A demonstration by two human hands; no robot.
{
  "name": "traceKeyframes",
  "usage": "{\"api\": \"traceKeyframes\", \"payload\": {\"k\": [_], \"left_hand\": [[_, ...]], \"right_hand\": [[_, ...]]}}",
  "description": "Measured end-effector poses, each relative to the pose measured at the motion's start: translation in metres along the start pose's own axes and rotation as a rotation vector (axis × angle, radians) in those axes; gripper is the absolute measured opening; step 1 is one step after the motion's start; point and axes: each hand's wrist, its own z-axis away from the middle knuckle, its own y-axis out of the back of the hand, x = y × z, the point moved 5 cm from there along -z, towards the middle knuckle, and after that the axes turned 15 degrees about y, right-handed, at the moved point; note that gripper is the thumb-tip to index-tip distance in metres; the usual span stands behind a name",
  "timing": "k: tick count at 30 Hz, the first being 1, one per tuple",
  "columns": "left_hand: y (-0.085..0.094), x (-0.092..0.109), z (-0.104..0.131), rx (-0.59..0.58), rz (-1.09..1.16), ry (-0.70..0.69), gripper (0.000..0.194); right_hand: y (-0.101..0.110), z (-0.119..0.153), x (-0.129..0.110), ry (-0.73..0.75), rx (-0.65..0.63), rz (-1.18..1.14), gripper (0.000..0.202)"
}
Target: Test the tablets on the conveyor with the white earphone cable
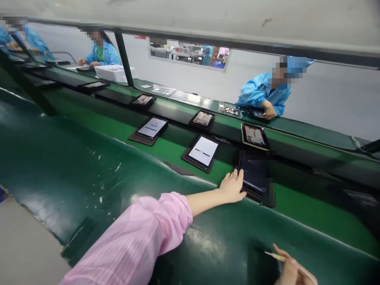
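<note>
My left hand [232,187] reaches out over the belt, in a rolled pink sleeve. Its fingers are spread, and the fingertips touch the left edge of a dark-screened tablet [254,174] lying on a black pad. At the bottom right, my right hand [292,272] is closed around a thin, pale-yellow tool [276,256] with a narrow tip pointing left; its exact kind is unclear. Left of the dark tablet lies a tablet with a lit white screen [204,151]. Farther left is another lit tablet [152,128]. Both rest on dark pads.
Behind, tablets with exposed insides, one in a tray [254,135], line a dark strip. A green worktop edge [190,180] runs before the green belt [173,152]. Co-workers in blue sit opposite, near a tray of small parts [230,110] and a white box [111,73]. A green post [124,59] stands left.
</note>
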Motion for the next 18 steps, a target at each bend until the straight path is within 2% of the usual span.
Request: {"api": "traceKeyframes", "payload": {"k": [3, 5, 7, 10, 12, 14, 18], "left_hand": [[0.007, -0.006, 0.003, 0.056, -0.033, -0.076, 0.075], [0.02, -0.026, 0.014, 0.079, -0.057, -0.175, 0.061], [0.041, -0.059, 0.025, 0.106, -0.086, -0.235, 0.046], [0.078, -0.115, 0.035, 0.172, -0.127, -0.199, 0.036], [0.098, -0.14, 0.034, 0.193, -0.148, -0.172, 0.034], [0.108, -0.15, 0.026, 0.174, -0.16, -0.158, 0.032], [0.109, -0.145, -0.009, 0.154, -0.128, -0.06, 0.028]], "right_hand": [[-0.023, -0.015, 0.002, 0.002, -0.154, 0.007, 0.066], [-0.04, -0.024, 0.001, 0.006, -0.247, -0.005, 0.07], [-0.055, -0.03, -0.001, 0.012, -0.292, -0.03, 0.068], [-0.081, -0.034, -0.007, 0.025, -0.372, -0.078, 0.065], [-0.1, -0.034, -0.013, 0.038, -0.456, -0.118, 0.064], [-0.117, -0.035, -0.018, 0.043, -0.512, -0.159, 0.063], [-0.151, -0.045, -0.023, 0.015, -0.532, -0.228, 0.061]]}}
